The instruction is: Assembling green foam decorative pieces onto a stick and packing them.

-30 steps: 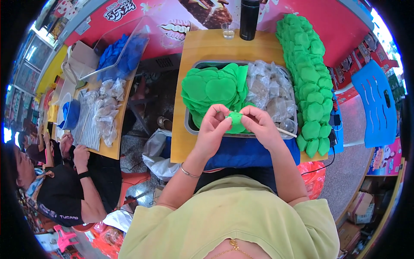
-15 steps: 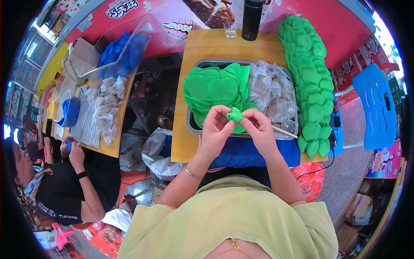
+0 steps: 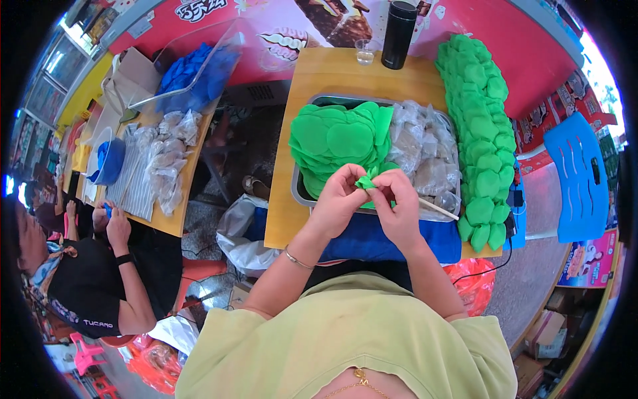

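In front of me, my left hand [image 3: 337, 198] and my right hand [image 3: 397, 205] pinch a small gathered piece of green fabric [image 3: 365, 181] between their fingertips. The fingers hide much of it. Just beyond my hands is a metal tray [image 3: 297, 186]. Its left side bears a heap of flat, rounded green fabric pieces [image 3: 345, 138]. Brownish lumps in clear plastic bags [image 3: 432, 159] fill the right side. Beside my right hand, a pale thin stick [image 3: 438, 209] lies across the tray's near rim.
Along the table's right side runs a long mound of green fabric bundles [image 3: 482, 139]. A black flask [image 3: 399, 36] and a clear cup [image 3: 364, 53] stand at the back. A blue chair [image 3: 577, 176] is at right. At left, a co-worker [image 3: 86, 272] handles something blue beside another table [image 3: 174, 223].
My fingertips have drawn closer together, and my right fingers now cover more of the green fabric. The whole view has shifted slightly.
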Demonstrator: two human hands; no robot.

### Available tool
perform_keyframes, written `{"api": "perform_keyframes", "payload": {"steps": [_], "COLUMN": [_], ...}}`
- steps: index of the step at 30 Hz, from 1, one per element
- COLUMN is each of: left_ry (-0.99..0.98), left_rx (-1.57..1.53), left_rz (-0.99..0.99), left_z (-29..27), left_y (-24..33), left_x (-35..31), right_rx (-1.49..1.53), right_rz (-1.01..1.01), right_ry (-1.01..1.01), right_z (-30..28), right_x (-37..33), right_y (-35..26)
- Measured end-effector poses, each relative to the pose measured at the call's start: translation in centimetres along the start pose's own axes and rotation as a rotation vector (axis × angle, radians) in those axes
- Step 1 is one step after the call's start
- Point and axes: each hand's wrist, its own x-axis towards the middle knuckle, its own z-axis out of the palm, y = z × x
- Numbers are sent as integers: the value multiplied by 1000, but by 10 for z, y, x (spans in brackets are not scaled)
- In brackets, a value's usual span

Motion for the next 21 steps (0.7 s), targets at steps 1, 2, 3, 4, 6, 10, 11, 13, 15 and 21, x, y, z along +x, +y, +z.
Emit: {"api": "perform_keyframes", "payload": {"steps": [1,2,3,4,6,10,11,13,15,21], "left_ry": [10,21,22,95,169,220,192,193,196,168], "left_rx": [87,173,172,244,313,178,98,81,65,127], "left_rz": [77,153,156,236,316,389,356,345,335,349], "left_z": [-3,-3,-2,1,8,12,11,8,5,2], "left_y": [-3,-4,-5,-5,-5,-5,-4,-2,-1,4], "left_x": [2,4,4,4,4,0,0,-1,-3,-9], "right_rx": [-42,-43,-14,16,44,190,191,145,134,120], "right_rz": [-37,-38,-7,24,40,92,90,89,110,112], "right_ry": [20,17,11,5,-4,68,68,37,35,85], "right_z": [1,1,1,2,1,5,6,6,7,13], "right_x": [0,-1,-2,-3,-4,-2,-1,0,1,3], "right_y": [0,0,1,2,1,7,9,10,11,10]}}
